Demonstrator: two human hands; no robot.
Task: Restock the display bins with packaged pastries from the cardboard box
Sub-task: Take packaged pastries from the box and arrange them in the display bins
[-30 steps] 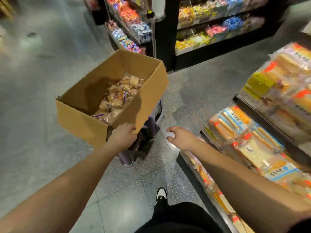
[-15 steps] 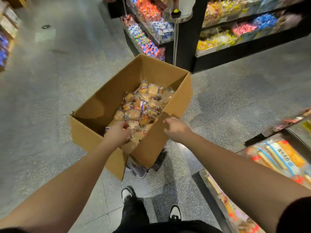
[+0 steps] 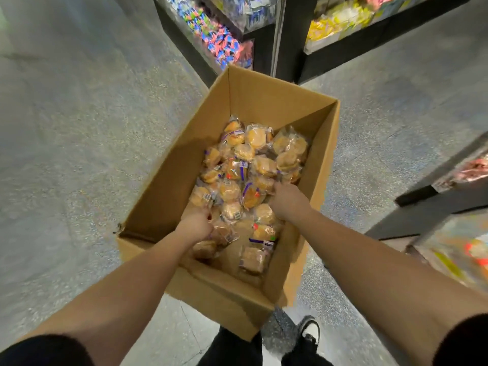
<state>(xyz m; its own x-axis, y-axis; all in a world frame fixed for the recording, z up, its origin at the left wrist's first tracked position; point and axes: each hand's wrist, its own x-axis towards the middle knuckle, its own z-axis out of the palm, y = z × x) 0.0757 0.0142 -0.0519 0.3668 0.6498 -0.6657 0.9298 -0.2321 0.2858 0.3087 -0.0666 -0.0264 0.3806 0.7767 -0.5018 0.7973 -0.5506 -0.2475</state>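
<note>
Hands both in cardboard box (image 3: 264,101), left hand (image 3: 195,224) and right hand (image 3: 287,200) among packaged pastries (image 3: 253,165), grips hidden, labels unreadable

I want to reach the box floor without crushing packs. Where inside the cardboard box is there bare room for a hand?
Bare cardboard shows in the cardboard box at the near end, between the left hand and a brown pack. The far end behind the packaged pastries also looks open. It is crowded in the middle, where the right hand digs in.
</note>
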